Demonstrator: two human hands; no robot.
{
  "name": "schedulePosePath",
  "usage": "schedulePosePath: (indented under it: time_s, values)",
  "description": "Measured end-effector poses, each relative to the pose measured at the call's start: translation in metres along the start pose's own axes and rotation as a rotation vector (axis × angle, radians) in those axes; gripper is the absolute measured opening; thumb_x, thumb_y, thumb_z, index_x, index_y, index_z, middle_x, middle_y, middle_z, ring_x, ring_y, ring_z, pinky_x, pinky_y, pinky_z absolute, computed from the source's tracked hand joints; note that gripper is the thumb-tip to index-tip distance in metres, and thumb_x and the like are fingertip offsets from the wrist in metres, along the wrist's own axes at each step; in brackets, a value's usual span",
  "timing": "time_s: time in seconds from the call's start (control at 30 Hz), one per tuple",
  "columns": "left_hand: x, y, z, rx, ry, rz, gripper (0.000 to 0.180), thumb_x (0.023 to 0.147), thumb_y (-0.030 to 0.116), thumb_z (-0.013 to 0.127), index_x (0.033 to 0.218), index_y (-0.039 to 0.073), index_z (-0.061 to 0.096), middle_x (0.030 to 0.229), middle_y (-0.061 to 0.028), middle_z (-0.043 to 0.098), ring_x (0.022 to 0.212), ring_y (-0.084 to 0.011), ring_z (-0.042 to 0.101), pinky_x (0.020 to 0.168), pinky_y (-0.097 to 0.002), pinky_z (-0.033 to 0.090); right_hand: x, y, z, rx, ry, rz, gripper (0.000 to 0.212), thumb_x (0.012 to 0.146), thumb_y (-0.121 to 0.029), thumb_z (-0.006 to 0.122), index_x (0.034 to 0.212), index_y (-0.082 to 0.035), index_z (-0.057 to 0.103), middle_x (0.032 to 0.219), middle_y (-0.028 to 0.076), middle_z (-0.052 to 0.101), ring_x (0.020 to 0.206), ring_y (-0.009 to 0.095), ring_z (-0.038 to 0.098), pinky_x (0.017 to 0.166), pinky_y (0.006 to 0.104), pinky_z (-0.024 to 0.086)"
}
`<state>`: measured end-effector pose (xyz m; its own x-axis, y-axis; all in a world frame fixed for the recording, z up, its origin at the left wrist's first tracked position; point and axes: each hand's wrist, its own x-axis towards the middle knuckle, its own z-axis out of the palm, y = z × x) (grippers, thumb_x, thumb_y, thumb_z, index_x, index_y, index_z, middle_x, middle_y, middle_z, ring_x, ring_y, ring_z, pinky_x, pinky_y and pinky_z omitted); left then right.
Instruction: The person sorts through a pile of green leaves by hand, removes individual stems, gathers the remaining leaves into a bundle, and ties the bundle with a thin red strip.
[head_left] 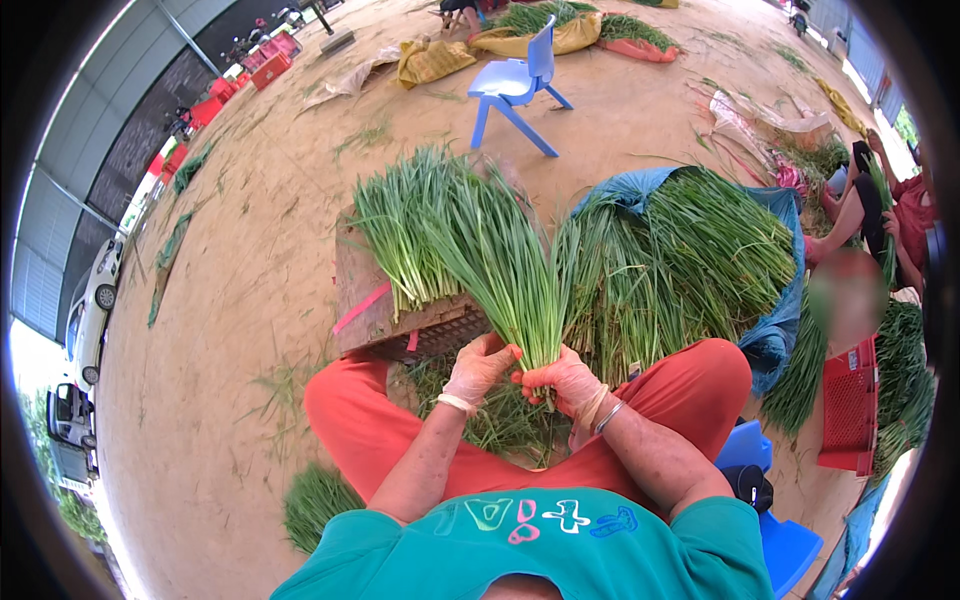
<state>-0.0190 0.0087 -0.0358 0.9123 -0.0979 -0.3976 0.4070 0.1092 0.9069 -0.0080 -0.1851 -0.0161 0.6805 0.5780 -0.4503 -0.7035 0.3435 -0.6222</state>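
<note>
A fan-shaped bunch of garlic chives (515, 285) stands in front of me, pale stem ends down and green leaves spreading up and away. My right hand (565, 380) is closed around its base. My left hand (480, 370) pinches the bunch's left side near the same end, fingers bent. Thin gloves cover both hands, with bands at the wrists. Just beyond my left hand, a pile of bundled chives (405, 225) lies on a board-topped crate (375, 325). Beyond my right hand, a large heap of loose chives (700, 260) rests in a blue sheet (785, 330).
A blue chair (515, 80) stands beyond the crate. At right, another person (908, 215) sits near a red crate (848, 410) and more chives. Loose greens (320, 505) lie by my left leg. Sacks (435, 62) lie farther off; vehicles (95, 305) stand at far left.
</note>
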Motion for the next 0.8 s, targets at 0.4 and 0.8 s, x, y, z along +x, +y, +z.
schedulePosePath:
  time_s: [0.4,0.8]
  values:
    - [-0.005,0.015,0.000,0.203,0.398,0.300,0.026,0.087,0.005,0.069,0.110,-0.002,0.061,0.084,0.0002,0.065,0.072,-0.0075,0.056,0.068,-0.0224,0.046,0.005,0.003,-0.010,0.118,-0.053,0.000,0.050,0.080,0.010,0.063,0.125,-0.007,0.052,0.097,0.015,0.067,0.070,0.020,0.066,0.056,0.0336,0.056]
    - [-0.002,0.015,0.017,0.188,0.291,0.179,0.017,0.089,0.015,0.071,0.078,0.003,0.066,0.061,0.0044,0.055,0.053,-0.0044,0.046,0.048,-0.0233,0.037,0.007,0.008,-0.008,0.055,-0.017,-0.034,0.053,0.077,0.011,0.065,0.125,-0.008,0.051,0.092,0.016,0.067,0.067,0.020,0.065,0.055,0.0325,0.054]
